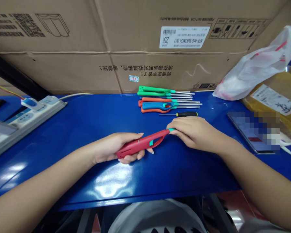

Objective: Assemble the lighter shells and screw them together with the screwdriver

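A red long-nosed lighter (142,145) with a teal trigger lies across the middle of the blue table (92,119). My left hand (116,148) is wrapped round its red handle. My right hand (194,131) is closed over the teal front end, hiding the metal nozzle. Behind them lies a row of several similar lighters (163,98) in green, orange and blue, their metal nozzles pointing right. A small screwdriver with a black handle (184,114) lies just in front of that row, close to my right hand.
Large cardboard boxes (111,42) stand along the back edge. A white power strip (26,113) lies at the left. At the right are a white plastic bag (257,68), a yellow parcel (278,94) and a flat phone-like device (254,132).
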`<move>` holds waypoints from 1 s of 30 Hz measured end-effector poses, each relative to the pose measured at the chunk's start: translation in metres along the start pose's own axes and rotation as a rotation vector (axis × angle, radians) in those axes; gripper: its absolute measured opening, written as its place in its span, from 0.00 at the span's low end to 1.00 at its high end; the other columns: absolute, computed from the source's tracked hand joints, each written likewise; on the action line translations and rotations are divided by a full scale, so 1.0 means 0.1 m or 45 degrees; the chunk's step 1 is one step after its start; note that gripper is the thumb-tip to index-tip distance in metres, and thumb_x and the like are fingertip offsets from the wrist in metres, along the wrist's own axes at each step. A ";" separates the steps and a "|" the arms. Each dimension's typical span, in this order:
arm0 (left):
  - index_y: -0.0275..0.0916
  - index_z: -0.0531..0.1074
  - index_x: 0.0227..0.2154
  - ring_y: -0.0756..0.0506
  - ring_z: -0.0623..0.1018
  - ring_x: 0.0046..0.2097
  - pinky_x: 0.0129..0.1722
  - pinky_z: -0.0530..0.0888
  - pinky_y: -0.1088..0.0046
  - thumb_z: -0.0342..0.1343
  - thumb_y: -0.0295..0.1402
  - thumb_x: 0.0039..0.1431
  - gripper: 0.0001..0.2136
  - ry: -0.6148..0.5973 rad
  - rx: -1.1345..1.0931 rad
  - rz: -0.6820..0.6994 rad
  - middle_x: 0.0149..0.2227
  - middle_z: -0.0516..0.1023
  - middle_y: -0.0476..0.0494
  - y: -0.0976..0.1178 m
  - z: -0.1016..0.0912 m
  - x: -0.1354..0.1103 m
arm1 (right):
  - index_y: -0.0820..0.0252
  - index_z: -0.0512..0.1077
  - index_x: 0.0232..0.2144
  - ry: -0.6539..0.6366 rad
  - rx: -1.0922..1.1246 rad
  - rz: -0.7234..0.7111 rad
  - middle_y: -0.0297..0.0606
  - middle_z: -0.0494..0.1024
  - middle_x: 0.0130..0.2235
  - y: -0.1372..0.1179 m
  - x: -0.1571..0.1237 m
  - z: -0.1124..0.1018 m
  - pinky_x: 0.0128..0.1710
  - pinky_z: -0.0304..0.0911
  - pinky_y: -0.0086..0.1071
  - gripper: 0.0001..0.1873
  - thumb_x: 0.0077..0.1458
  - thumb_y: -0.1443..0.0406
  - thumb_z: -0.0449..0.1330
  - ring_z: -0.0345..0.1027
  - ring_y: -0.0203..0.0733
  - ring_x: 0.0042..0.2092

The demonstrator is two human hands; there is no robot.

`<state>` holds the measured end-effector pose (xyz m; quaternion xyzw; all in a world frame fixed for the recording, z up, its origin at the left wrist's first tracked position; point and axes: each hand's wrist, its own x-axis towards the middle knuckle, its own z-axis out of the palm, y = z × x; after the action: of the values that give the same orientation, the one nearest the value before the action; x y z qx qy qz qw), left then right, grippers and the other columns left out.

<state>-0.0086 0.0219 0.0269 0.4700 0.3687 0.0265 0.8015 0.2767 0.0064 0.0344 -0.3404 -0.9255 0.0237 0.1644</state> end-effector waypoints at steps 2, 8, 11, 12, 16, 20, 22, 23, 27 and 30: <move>0.34 0.74 0.41 0.56 0.62 0.16 0.12 0.54 0.80 0.54 0.50 0.64 0.21 -0.098 -0.159 -0.036 0.27 0.72 0.48 -0.02 0.04 0.02 | 0.61 0.74 0.43 0.065 0.030 -0.077 0.43 0.81 0.40 -0.07 0.02 0.02 0.41 0.66 0.36 0.13 0.70 0.62 0.50 0.74 0.44 0.41; 0.37 0.74 0.41 0.55 0.71 0.16 0.12 0.65 0.83 0.60 0.45 0.63 0.15 -0.027 0.008 0.094 0.29 0.78 0.50 0.02 0.12 -0.04 | 0.63 0.73 0.46 0.088 0.200 -0.120 0.44 0.81 0.43 -0.19 0.03 0.07 0.45 0.69 0.35 0.13 0.69 0.61 0.53 0.74 0.42 0.44; 0.38 0.74 0.44 0.56 0.72 0.18 0.14 0.68 0.84 0.62 0.45 0.62 0.16 0.020 0.161 0.092 0.37 0.82 0.46 0.04 0.14 -0.07 | 0.63 0.74 0.45 0.044 0.152 -0.150 0.44 0.81 0.41 -0.17 0.02 0.08 0.44 0.68 0.36 0.14 0.70 0.61 0.52 0.75 0.43 0.43; 0.38 0.74 0.44 0.56 0.72 0.18 0.14 0.68 0.84 0.62 0.46 0.62 0.16 0.022 0.181 0.082 0.37 0.82 0.46 0.05 0.14 -0.07 | 0.63 0.74 0.44 0.036 0.123 -0.169 0.43 0.81 0.40 -0.17 0.02 0.09 0.43 0.68 0.35 0.15 0.70 0.61 0.51 0.75 0.43 0.42; 0.38 0.75 0.42 0.55 0.70 0.16 0.13 0.67 0.84 0.60 0.49 0.63 0.18 0.017 0.130 0.003 0.28 0.79 0.50 0.02 0.18 -0.04 | 0.62 0.74 0.40 0.033 -0.010 -0.233 0.42 0.81 0.38 -0.18 0.02 0.13 0.37 0.64 0.34 0.18 0.72 0.61 0.46 0.74 0.41 0.38; 0.38 0.75 0.40 0.55 0.69 0.16 0.13 0.66 0.84 0.60 0.51 0.61 0.20 0.009 0.086 -0.007 0.26 0.76 0.51 -0.02 0.21 -0.02 | 0.61 0.74 0.37 0.020 -0.072 -0.255 0.41 0.80 0.35 -0.23 0.03 0.17 0.33 0.58 0.33 0.19 0.72 0.60 0.46 0.72 0.41 0.34; 0.38 0.75 0.39 0.55 0.69 0.17 0.13 0.66 0.83 0.60 0.52 0.61 0.20 0.010 0.113 0.018 0.26 0.76 0.51 -0.03 0.22 -0.02 | 0.61 0.74 0.36 -0.002 -0.086 -0.260 0.40 0.80 0.34 -0.25 0.04 0.19 0.32 0.56 0.34 0.20 0.72 0.61 0.45 0.71 0.41 0.33; 0.37 0.75 0.39 0.55 0.68 0.17 0.13 0.66 0.83 0.59 0.52 0.61 0.20 0.014 0.136 0.029 0.25 0.76 0.51 -0.04 0.23 -0.02 | 0.61 0.74 0.36 -0.018 -0.087 -0.263 0.40 0.79 0.33 -0.26 0.04 0.19 0.31 0.55 0.34 0.21 0.73 0.61 0.45 0.70 0.41 0.32; 0.36 0.76 0.36 0.54 0.67 0.18 0.16 0.65 0.82 0.59 0.51 0.62 0.19 0.013 0.228 0.071 0.23 0.76 0.50 -0.03 0.24 -0.01 | 0.61 0.74 0.34 -0.071 -0.062 -0.256 0.37 0.76 0.29 -0.30 0.05 0.21 0.29 0.52 0.34 0.23 0.73 0.61 0.43 0.67 0.39 0.30; 0.35 0.75 0.34 0.55 0.66 0.19 0.19 0.66 0.81 0.58 0.49 0.63 0.19 0.005 0.239 0.127 0.22 0.75 0.50 -0.04 0.26 -0.01 | 0.61 0.74 0.34 -0.071 -0.056 -0.268 0.36 0.74 0.28 -0.32 0.04 0.22 0.30 0.52 0.34 0.22 0.73 0.62 0.44 0.65 0.39 0.29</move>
<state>0.0059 0.0002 0.0319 0.5608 0.3472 0.0324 0.7509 0.2473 -0.0142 0.0199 -0.2439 -0.9607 -0.0045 0.1326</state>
